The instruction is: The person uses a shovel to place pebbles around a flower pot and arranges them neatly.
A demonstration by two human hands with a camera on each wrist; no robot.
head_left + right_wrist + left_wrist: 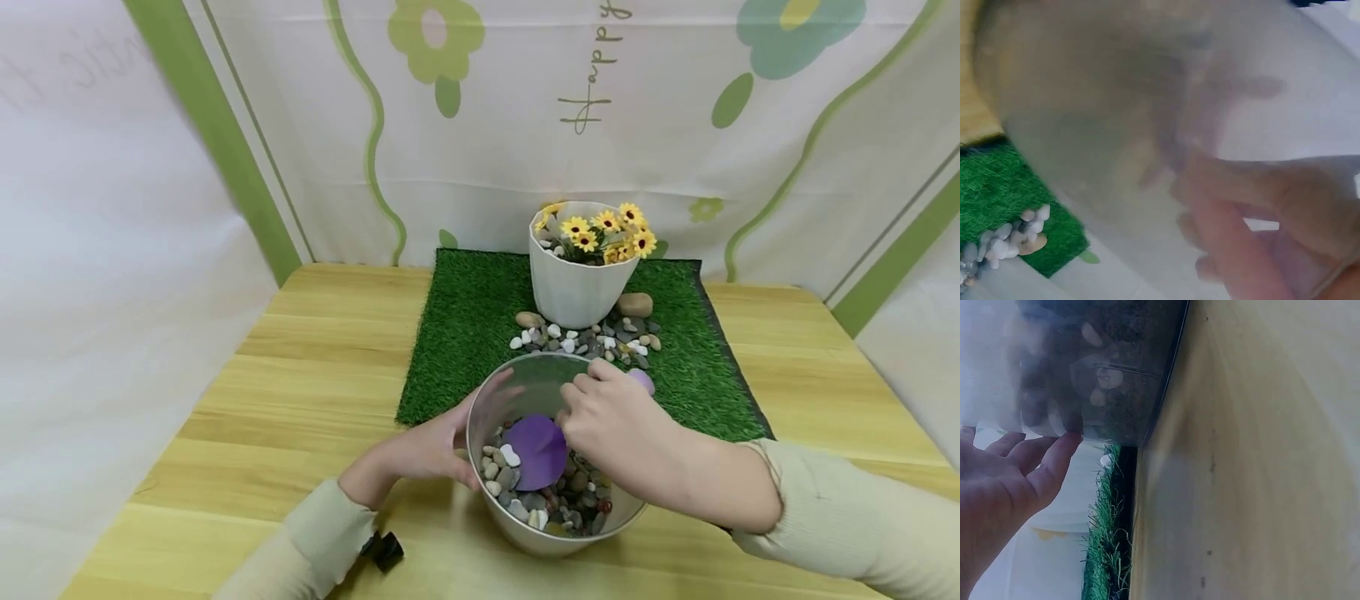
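A clear plastic bucket point(551, 546) with several pebbles point(577, 500) in its bottom stands on the near part of the table. My left hand point(431, 442) grips its left side, fingers round the far wall and thumb on the near wall. In the left wrist view, that hand's fingertips point(1072, 439) lie against the bucket's wall. My right hand point(622, 425) reaches over the right rim, fingers curled round the handle of a purple shovel point(536, 454). The shovel's flat blade is down among the pebbles, and its handle end shows behind the hand.
Behind the bucket lies a green artificial grass mat point(465, 333). On it stands a white flowerpot point(573, 292) with yellow flowers point(603, 233), several loose pebbles point(555, 337) in front. A small black object point(387, 552) lies by the left sleeve. A printed curtain point(510, 150) hangs behind the table.
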